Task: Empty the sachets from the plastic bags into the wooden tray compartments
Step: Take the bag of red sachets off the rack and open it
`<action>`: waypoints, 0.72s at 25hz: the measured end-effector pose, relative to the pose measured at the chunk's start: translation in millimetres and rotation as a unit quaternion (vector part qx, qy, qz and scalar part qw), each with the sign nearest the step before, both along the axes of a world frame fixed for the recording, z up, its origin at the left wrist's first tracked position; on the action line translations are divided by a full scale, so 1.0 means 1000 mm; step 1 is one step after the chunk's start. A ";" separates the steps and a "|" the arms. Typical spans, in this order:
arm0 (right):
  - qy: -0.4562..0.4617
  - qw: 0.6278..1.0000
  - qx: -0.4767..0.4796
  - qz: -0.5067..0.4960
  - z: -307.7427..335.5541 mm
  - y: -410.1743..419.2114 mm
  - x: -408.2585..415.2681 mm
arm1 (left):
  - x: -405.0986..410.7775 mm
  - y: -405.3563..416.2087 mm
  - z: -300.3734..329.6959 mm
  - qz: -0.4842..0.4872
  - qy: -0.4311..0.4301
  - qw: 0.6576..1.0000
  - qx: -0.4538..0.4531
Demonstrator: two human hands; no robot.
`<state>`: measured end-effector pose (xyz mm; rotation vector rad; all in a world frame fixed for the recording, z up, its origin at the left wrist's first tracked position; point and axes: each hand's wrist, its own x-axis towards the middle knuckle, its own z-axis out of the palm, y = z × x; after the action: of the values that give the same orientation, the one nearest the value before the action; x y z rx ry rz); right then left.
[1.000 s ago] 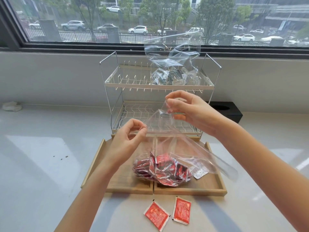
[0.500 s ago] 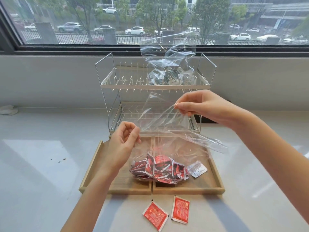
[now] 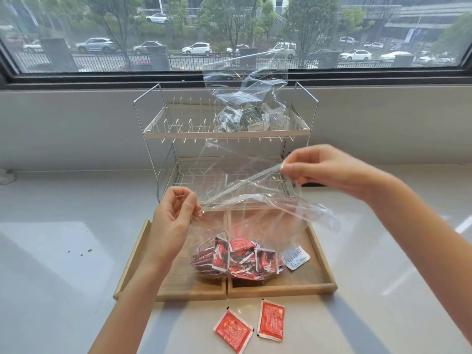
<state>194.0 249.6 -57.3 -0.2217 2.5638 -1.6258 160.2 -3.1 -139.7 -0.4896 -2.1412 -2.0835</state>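
Fingers of my left hand [image 3: 173, 221] and right hand [image 3: 324, 169] pinched the clear plastic bag's [image 3: 255, 200] mouth apart above the wooden tray [image 3: 319, 254], near the pale counter's [image 3: 63, 226] front edge below a window [image 3: 229, 34]. Its red sachets [image 3: 237, 259] sagged across both compartments; two loose packets [image 3: 249, 327] lay before the tray.

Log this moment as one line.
left hand pinches bag mouth | right hand pinches opposite edge | red sachets inside clear bag over wooden tray
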 end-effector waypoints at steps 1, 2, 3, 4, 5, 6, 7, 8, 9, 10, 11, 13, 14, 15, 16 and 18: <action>0.031 0.999 -0.002 -0.015 0.012 0.002 0.000 | 0.000 0.001 0.002 -0.002 0.007 1.000 -0.006; 0.051 0.998 0.004 -0.021 0.020 0.002 -0.001 | -0.001 0.002 0.003 0.000 0.012 1.000 -0.009; 0.060 0.998 0.013 -0.023 0.023 0.002 -0.003 | -0.002 0.003 0.004 0.004 0.013 1.000 -0.009; 0.053 0.998 0.019 -0.025 0.020 0.003 -0.004 | -0.003 0.003 0.004 0.010 0.012 1.000 -0.006; 0.031 0.999 0.016 -0.025 0.013 0.005 -0.006 | -0.003 0.002 0.003 0.015 0.010 1.000 -0.003; -0.005 1.000 0.006 -0.021 0.004 0.009 -0.006 | -0.003 0.002 0.002 0.019 0.008 1.000 0.000; -0.044 0.999 -0.004 -0.010 -0.006 0.013 -0.005 | -0.003 0.001 0.001 0.022 0.007 1.000 0.002; -0.075 0.997 -0.001 0.007 -0.015 0.017 -0.002 | -0.003 0.001 0.000 0.023 0.005 1.000 0.004; -0.092 0.995 0.011 0.024 -0.021 0.021 0.001 | -0.004 0.001 -0.002 0.023 0.002 1.000 0.006; -0.096 0.995 0.020 0.037 -0.025 0.024 0.005 | -0.004 0.001 -0.002 0.025 0.000 1.000 0.008; -0.089 0.995 0.020 0.039 -0.023 0.025 0.008 | -0.005 0.001 -0.003 0.026 -0.002 1.000 0.008; -0.037 0.999 -0.003 -0.001 -0.007 0.027 0.012 | -0.007 0.000 -0.004 0.032 -0.002 0.999 0.007; -0.003 0.999 -0.016 -0.034 0.005 0.029 0.012 | -0.008 -0.001 -0.003 0.034 -0.001 0.999 0.007; 0.030 0.998 -0.011 -0.062 0.017 0.032 0.012 | -0.009 -0.001 -0.003 0.035 0.000 0.999 0.008; 0.056 0.995 0.020 -0.080 0.026 0.032 0.012 | -0.009 -0.001 -0.002 0.035 0.002 0.999 0.009; 0.091 0.987 0.089 -0.096 0.031 0.030 0.012 | -0.010 0.000 0.000 0.036 0.005 0.999 0.010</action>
<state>206.2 279.4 -25.8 -0.1152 2.9321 -1.4818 150.1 -3.4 -140.2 -0.4135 -2.0978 -2.0565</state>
